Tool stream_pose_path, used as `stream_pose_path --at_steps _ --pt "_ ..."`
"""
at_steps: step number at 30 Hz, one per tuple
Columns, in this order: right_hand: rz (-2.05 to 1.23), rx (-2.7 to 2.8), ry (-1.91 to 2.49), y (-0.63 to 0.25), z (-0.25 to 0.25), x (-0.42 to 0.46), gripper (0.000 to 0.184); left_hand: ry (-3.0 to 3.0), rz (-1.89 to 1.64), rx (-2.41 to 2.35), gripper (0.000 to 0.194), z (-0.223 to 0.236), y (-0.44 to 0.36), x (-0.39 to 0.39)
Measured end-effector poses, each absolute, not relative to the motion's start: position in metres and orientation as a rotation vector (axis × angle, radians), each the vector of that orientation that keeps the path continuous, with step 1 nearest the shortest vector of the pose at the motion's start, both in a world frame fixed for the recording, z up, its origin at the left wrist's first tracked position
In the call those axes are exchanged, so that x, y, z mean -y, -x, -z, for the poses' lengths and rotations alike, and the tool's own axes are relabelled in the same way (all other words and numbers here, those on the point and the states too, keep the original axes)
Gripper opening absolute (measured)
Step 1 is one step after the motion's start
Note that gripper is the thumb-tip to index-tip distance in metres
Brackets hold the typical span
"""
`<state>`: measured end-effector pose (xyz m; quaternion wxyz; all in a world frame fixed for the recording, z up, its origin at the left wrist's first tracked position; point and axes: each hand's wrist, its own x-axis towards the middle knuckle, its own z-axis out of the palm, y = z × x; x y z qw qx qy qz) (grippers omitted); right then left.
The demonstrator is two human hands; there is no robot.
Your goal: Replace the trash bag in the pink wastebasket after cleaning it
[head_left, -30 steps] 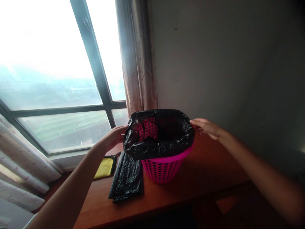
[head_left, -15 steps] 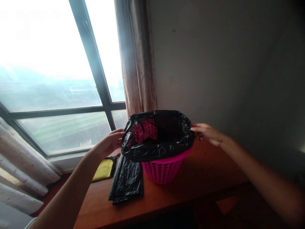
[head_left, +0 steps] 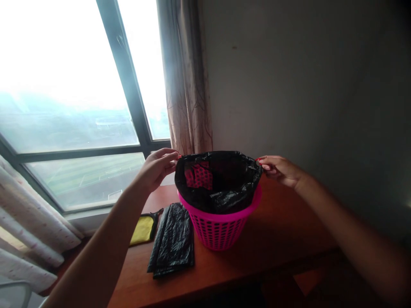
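Note:
A pink perforated basket [head_left: 218,229] stands on a reddish wooden table [head_left: 276,239]. A black plastic bag [head_left: 221,179] sits inside it, its top edge lifted above the pink rim. My left hand [head_left: 157,169] pinches the bag's left edge. My right hand [head_left: 279,170] pinches the right edge. Both hands hold the bag's mouth stretched wide, and a patch of pink basket wall shows through the inside of the bag.
A flat stack of folded black bags [head_left: 173,241] lies left of the basket, with a yellow cloth [head_left: 144,229] beside it. A large window [head_left: 73,102] and a curtain [head_left: 188,81] stand behind; a grey wall [head_left: 305,85] is to the right.
The bag's edge, folded down over the basket rim a second ago, has been pulled up off the rim. Both hands rose and closed on its top edge.

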<state>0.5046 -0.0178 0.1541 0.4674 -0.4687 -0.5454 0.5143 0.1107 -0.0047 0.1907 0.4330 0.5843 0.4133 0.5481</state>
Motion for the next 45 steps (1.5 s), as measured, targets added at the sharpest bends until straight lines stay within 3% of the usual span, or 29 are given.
stream_pose_path --at_steps 4,7,11,15,28,37,41,45 --pt "-0.660 1.493 1.350 -0.502 -0.152 0.025 0.017 -1.731 -1.561 -1.100 0.020 -0.187 -0.124 0.011" --pt "-0.176 1.726 1.259 -0.497 -0.159 0.051 0.019 -2.248 -1.528 -1.198 0.021 -0.187 -0.120 0.035" --pt "0.024 2.218 0.874 -0.476 -0.174 0.090 0.022 -2.882 -1.215 -1.077 0.047 -0.191 -0.109 0.066" --pt "0.148 2.430 0.693 -0.456 -0.173 0.104 0.027 -3.019 -1.150 -1.011 0.055 -0.187 -0.095 0.081" --pt "0.193 2.474 0.643 -0.449 -0.158 0.099 0.019 -3.192 -0.900 -1.043 0.063 -0.161 -0.080 0.108" --pt "0.214 2.405 0.630 -0.449 -0.156 0.097 0.014 -3.155 -1.165 -1.020 0.045 -0.148 -0.078 0.099" --pt "0.141 2.353 0.662 -0.453 -0.163 0.094 0.016 -3.117 -1.264 -0.918 0.027 -0.162 -0.084 0.092" --pt "-0.012 2.239 0.791 -0.460 -0.174 0.094 0.018 -2.983 -1.398 -0.806 0.024 -0.186 -0.101 0.087"
